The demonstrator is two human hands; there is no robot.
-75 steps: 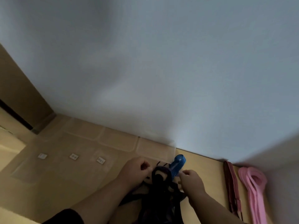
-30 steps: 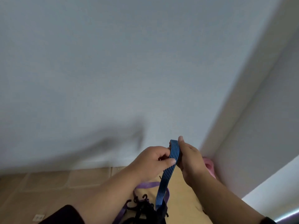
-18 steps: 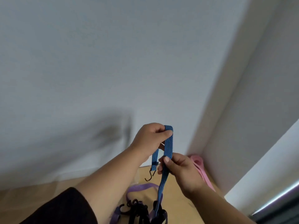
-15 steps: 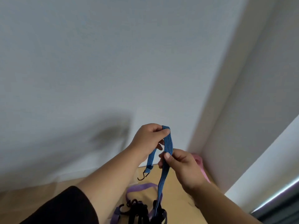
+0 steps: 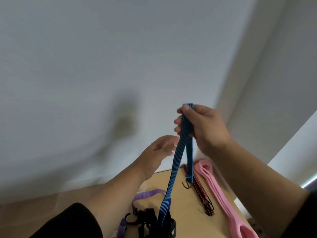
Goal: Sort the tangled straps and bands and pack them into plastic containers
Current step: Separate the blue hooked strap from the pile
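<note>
A person's right hand [image 5: 204, 127] pinched the fold of a blue striped strap [image 5: 178, 155] between thumb and fingers, held high before a white wall [image 5: 103, 66]. The strap hung nearly vertical in two strands: the short one ended in a dark hook [image 5: 187, 185] above the wooden table [image 5: 185, 200], the long one ran down into a black tangle [image 5: 151, 222] at the near edge. The left hand [image 5: 159, 152] was open beside the strap, fingers spread, gripping nothing. Rightward, a dark red cord [image 5: 200, 191] and pink bands [image 5: 221, 194] lay lengthwise along the table's right edge near the wall corner. A purple band [image 5: 147, 194] curled by the tangle.
</note>
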